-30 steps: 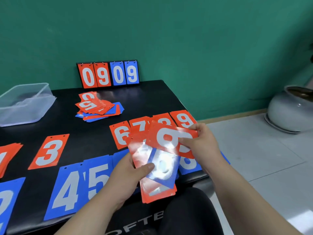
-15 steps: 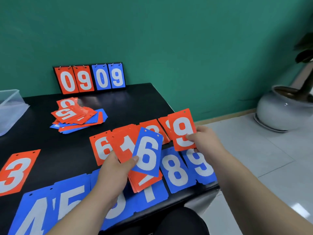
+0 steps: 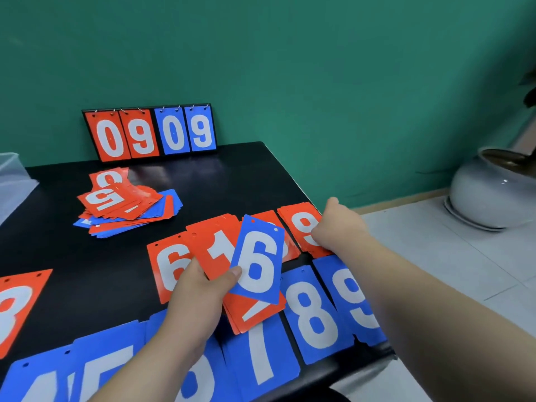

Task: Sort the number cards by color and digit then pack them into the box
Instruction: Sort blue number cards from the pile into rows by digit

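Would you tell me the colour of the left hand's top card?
Blue card with a white 6; head view.

The black table (image 3: 246, 175) stood against the wall. A flip scoreboard (image 3: 150, 132) reading 0909 stood upright at its far edge. A clear plastic box (image 3: 11, 181) sat at the far left. A loose pile of red and blue cards (image 3: 127, 210) lay near the scoreboard. The middle row held the red 3 card (image 3: 17, 309), red 6 card (image 3: 168, 268) and red 9 card (image 3: 301, 227). Along the near edge lay the blue 7 card (image 3: 261, 355), blue 8 card (image 3: 313, 311) and blue 9 card (image 3: 351, 297), side by side.
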